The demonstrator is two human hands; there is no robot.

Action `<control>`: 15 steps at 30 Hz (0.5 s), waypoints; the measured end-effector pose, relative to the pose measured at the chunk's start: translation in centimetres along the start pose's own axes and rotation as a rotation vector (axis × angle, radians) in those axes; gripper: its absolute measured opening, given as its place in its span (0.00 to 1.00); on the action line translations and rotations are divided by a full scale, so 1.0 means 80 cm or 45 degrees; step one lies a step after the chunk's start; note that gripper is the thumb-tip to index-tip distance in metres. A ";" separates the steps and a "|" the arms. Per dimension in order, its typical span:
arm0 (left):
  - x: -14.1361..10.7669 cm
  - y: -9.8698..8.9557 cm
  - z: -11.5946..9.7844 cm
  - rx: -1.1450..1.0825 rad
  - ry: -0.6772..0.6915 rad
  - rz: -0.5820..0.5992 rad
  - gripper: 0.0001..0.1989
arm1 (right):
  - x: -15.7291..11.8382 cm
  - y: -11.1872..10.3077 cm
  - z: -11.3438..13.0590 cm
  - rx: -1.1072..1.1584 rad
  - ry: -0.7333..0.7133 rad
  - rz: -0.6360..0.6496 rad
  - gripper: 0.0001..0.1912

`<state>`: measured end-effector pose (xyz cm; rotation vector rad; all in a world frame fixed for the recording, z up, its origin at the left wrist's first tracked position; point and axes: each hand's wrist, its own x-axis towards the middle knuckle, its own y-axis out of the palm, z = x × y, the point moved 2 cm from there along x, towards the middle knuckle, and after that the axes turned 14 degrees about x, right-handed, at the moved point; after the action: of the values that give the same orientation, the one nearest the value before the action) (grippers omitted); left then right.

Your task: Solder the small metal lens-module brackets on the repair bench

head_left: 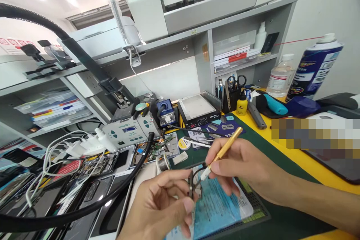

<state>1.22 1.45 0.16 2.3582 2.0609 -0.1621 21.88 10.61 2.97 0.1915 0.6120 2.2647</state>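
Observation:
My right hand (239, 165) is closed in a pen grip on a slim gold-handled tool (229, 144). The tool has a pale collar and slants down to the left, its thin tip close to my left fingers. Between the thumb and fingers of my left hand (165, 202) is a small dark electronic part (191, 185), held upright. A thin black cable loops from near its top. The tool's tip is at or beside this part; contact cannot be made out. Below both hands lies a blue and white pad (219, 210) with dark streaks, on a green mat (287, 210).
Phones and phone parts (81, 198) crowd the left side, crossed by a thick black hose (112, 195). A tray of circuit boards (160, 146), a solder spool (163, 163) and a hot plate (198, 108) sit ahead. At right stand a yellow bottle (241, 107) and spray can (313, 67).

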 end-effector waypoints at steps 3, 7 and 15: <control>-0.005 0.003 -0.001 0.332 0.199 -0.286 0.17 | -0.005 -0.001 0.005 -0.162 -0.078 0.018 0.12; -0.006 0.008 -0.011 0.613 0.491 -0.460 0.17 | -0.013 -0.002 0.008 -0.351 -0.259 -0.019 0.08; -0.007 -0.001 -0.014 0.800 0.541 -0.471 0.20 | -0.010 -0.005 0.003 -0.354 -0.451 -0.202 0.08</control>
<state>1.14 1.00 1.33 2.4359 3.0239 -0.3912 22.75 10.37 3.06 0.3810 0.1203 2.0669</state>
